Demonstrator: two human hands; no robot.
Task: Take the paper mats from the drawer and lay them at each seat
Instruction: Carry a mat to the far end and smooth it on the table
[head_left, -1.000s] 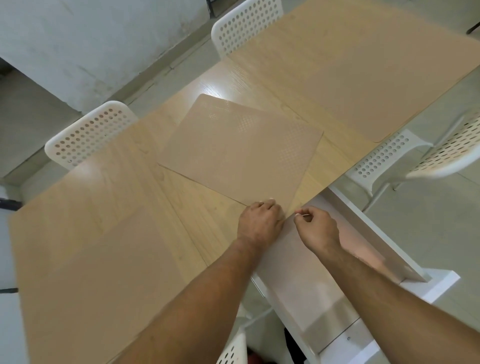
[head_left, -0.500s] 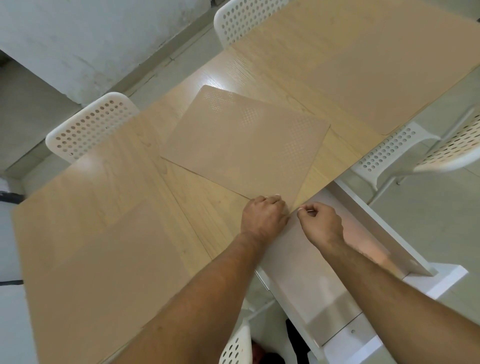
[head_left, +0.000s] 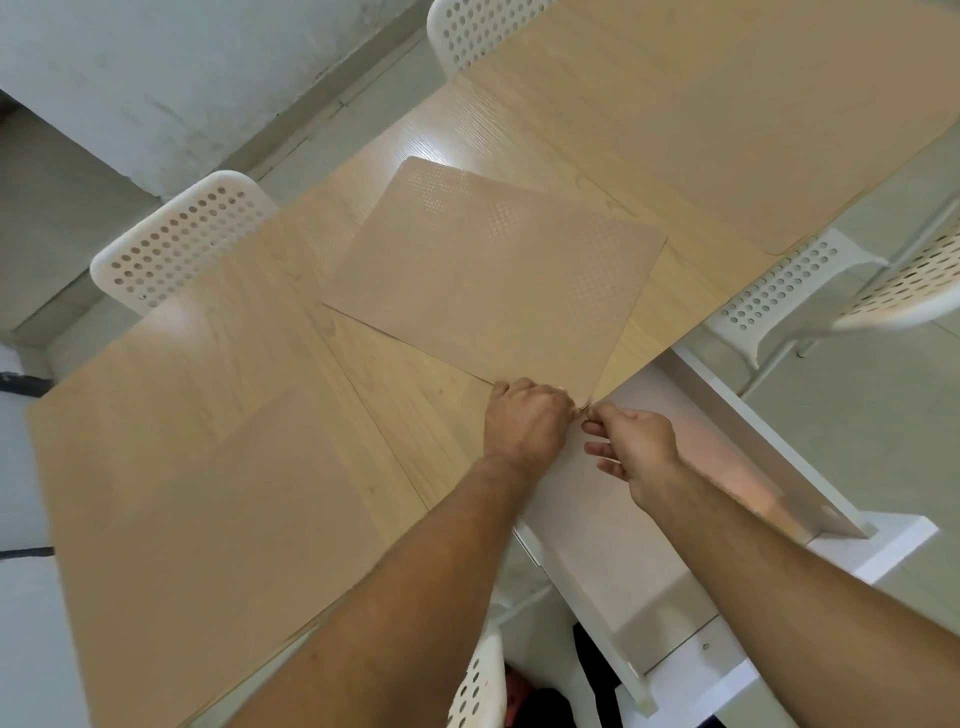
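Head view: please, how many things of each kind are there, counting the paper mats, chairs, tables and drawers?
3 paper mats: lower-left mat, middle mat, upper-right mat
4 white chairs: left chair, far chair, right chair, near chair
1 table
1 drawer
Total: 9

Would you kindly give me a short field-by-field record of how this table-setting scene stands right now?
mat in work: centre mat, askew on table
left hand: curled over its near corner
right hand: pinches the same corner
laid: near-left mat; far-right mat
drawer: open, below the right forearm
seat: white chair at far side
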